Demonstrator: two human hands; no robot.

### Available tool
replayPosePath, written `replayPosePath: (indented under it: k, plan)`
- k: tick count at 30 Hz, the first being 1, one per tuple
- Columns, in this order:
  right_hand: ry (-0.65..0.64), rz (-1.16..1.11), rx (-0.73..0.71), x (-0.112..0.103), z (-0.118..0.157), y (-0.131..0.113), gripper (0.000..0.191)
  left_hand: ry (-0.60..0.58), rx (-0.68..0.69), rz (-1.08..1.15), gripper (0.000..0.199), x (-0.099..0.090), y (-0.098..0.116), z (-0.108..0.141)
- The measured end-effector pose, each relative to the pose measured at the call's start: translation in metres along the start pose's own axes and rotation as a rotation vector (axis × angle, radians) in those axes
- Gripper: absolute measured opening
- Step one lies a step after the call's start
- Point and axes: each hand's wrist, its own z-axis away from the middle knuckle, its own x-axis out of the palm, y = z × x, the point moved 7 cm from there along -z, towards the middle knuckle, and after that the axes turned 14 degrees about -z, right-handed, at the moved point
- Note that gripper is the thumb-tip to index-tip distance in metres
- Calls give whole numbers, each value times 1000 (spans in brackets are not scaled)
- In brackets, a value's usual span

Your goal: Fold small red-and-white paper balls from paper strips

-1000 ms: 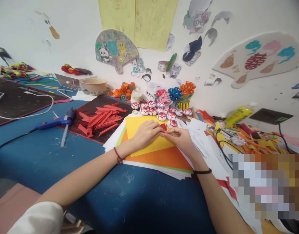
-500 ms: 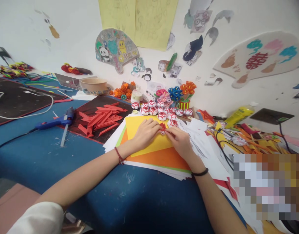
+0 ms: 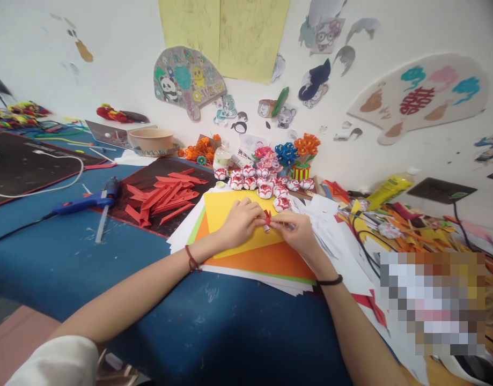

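- Your left hand and right hand pinch the red paper piece between fingertips, likely to steady its folds.
- Red strips sit left of your left hand, presumably for reach.

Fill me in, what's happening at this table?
A person is working bare-handed, pinching a small red piece between the fingertips of the left hand and right hand, above a yellow sheet on a stack of paper. Folded red strips lie loosely piled on a dark mat to the left, with a blue glue gun farther left, not in hand. Red-and-white flowers are grouped just beyond the hands.
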Motion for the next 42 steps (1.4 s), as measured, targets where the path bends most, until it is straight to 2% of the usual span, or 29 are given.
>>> replayPosePath:
  k: [4, 8, 11, 17, 20, 23, 26, 31, 38, 40, 42]
  plan:
    - [32, 1, 15, -2, -2, -2, 17, -10, -113, 134, 11, -1, -7, -1]
    - [12, 68, 7, 2, -4, -1, 22, -30, -156, 189, 11, -2, -9, -2]
    - [13, 184, -4, 6, -2, 4, 22, -53, -157, 193, 12, -1, -9, -3]
    - [58, 362, 14, 10, 3, 10, 10, -45, -93, 137, 12, 0, -3, -3]
    - [111, 358, 11, 7, 3, 8, 12, -31, -91, 140, 11, -2, -2, -4]
    - [160, 313, -18, 2, 1, 3, 11, 2, -160, 190, 11, -7, -8, -4]
    - [159, 276, -52, -1, -1, -2, 14, 43, -224, 249, 9, -11, -16, -3]
    - [129, 284, -57, 3, -1, -3, 16, 42, -252, 333, 8, -7, -21, -3]
    - [116, 511, 1, 15, 3, -5, 23, 49, -224, 357, 9, -6, -13, -3]
    - [113, 515, 16, 15, 3, -6, 24, 38, -197, 363, 11, -6, -10, -4]
    - [140, 421, 17, 11, 2, -5, 22, 43, -180, 370, 11, -8, -11, -5]
